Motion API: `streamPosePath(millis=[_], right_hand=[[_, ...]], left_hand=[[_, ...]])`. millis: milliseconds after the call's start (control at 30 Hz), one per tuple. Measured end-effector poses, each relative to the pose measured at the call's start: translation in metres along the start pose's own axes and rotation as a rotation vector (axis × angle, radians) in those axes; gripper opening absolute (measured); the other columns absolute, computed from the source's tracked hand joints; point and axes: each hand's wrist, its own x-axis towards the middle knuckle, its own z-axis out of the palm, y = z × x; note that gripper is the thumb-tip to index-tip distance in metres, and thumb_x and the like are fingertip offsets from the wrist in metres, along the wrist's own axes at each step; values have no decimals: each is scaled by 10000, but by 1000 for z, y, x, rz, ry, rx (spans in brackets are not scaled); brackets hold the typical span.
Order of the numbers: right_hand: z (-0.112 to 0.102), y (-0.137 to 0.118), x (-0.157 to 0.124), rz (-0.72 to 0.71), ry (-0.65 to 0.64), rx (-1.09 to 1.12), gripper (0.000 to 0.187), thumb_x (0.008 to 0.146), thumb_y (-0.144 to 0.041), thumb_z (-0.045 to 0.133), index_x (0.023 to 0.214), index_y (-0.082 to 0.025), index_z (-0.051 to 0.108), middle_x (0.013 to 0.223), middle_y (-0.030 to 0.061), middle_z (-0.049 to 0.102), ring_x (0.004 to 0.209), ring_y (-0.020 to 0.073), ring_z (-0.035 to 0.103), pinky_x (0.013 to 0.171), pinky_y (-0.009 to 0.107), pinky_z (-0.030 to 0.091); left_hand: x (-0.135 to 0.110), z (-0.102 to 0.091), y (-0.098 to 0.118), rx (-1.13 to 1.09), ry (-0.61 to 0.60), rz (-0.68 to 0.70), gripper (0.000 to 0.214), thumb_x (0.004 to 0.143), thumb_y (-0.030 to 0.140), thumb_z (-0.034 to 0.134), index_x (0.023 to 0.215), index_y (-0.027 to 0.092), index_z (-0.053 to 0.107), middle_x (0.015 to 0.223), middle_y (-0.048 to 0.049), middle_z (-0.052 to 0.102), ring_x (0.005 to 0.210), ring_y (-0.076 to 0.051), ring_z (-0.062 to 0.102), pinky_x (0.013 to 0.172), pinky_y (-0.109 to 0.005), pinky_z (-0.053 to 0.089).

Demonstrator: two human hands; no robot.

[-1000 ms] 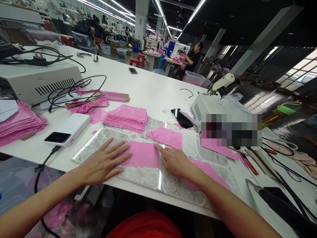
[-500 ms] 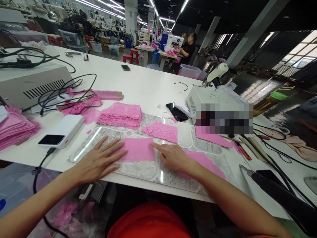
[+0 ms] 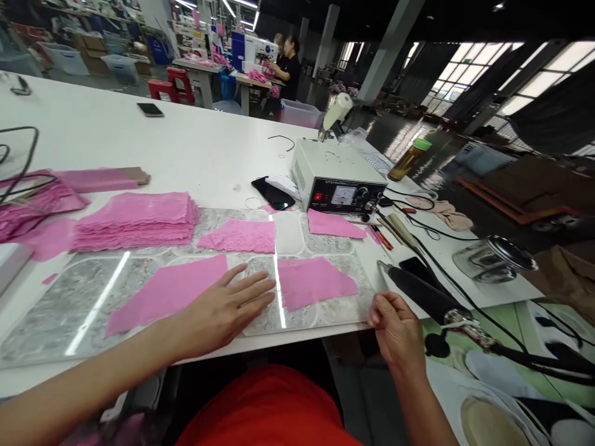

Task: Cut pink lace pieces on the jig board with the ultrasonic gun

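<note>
My left hand (image 3: pixel 227 310) lies palm down with its fingers stretched out, on the patterned grey mat (image 3: pixel 339 303). Under and beside it is a pink fabric piece (image 3: pixel 162 294), partly covered by the hand. Just beyond its fingertips a second pink fabric panel (image 3: pixel 316 282) rests flat on the mat. At the mat's right front corner is my right hand (image 3: pixel 397 328), its fingers curled together; whether anything is pinched there is hidden. A lace-edged pink piece (image 3: pixel 242 235) lies farther back, beside a stack of pink lace pieces (image 3: pixel 137 220).
A grey control box (image 3: pixel 341 176) stands behind, with a dark phone (image 3: pixel 273 193) near it. To my right lie a black handheld tool (image 3: pixel 421 288) with cables, red-handled tweezers or a cutter (image 3: pixel 382 237), and a glass jar (image 3: pixel 488 260). A person (image 3: pixel 290 68) sits at a sewing machine.
The view has turned to the right. My left hand has shifted right along the mat. My right hand has left the pink fabric for the mat's right corner, and its fingers have curled closed.
</note>
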Motion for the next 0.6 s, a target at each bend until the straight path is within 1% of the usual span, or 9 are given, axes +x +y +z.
streamPosePath(millis=[67,133,200,267,333,433,533,600], right_hand=[[-12,6,1,-65,171,-5,282,671,-400,746,806,-212,585,672,-36,561,553,103,536,500,255,475],[-17,8,5,-115,271,-50,353,670,-378,762,948,-225,608,867,14,630,762,150,627,690,328,563],[-17,6,11,-189,305,-109,515,696,-397,753,1149,-249,559,1078,56,628,996,203,634,893,426,551],[-14,6,18,-286,323,-163,629,729,-444,721,1275,-264,465,1258,86,561,1177,238,574,1016,501,488],[-12,7,24,-341,338,-190,639,776,-469,668,1323,-264,409,1364,105,490,1291,251,498,1074,529,437],[-13,9,29,-359,379,-123,651,812,-410,640,1379,-283,348,1396,95,467,1343,239,446,1119,526,392],[-18,11,37,-411,409,17,649,827,-352,610,1399,-257,319,1385,97,462,1284,235,503,1129,522,379],[-19,12,46,-417,435,76,591,840,-346,571,1371,-231,337,1364,108,461,1227,233,547,1116,509,396]], left_hand=[[37,8,-4,-56,-55,81,386,1014,199,368,1370,190,515,1439,-72,524,1382,-230,426,1222,-460,155],[68,18,-9,-102,-103,152,390,1028,226,345,1380,182,508,1456,-76,503,1403,-244,395,1215,-471,168],[92,27,-15,-142,-146,205,396,1034,280,356,1398,203,492,1471,-67,486,1431,-250,345,1215,-476,162],[107,35,-22,-170,-191,238,408,1033,325,373,1417,230,472,1489,-58,463,1446,-244,313,1221,-477,133],[114,39,-30,-184,-240,259,416,1034,332,374,1436,253,448,1507,-49,437,1450,-230,304,1225,-464,114],[115,40,-42,-186,-316,280,449,1028,279,376,1477,281,383,1535,-35,388,1454,-209,294,1226,-434,126],[113,39,-50,-179,-378,311,507,1004,203,377,1502,285,331,1560,-27,333,1461,-200,276,1225,-418,135],[116,37,-53,-174,-394,340,516,988,160,365,1493,268,354,1565,-24,324,1465,-198,268,1227,-416,118]])
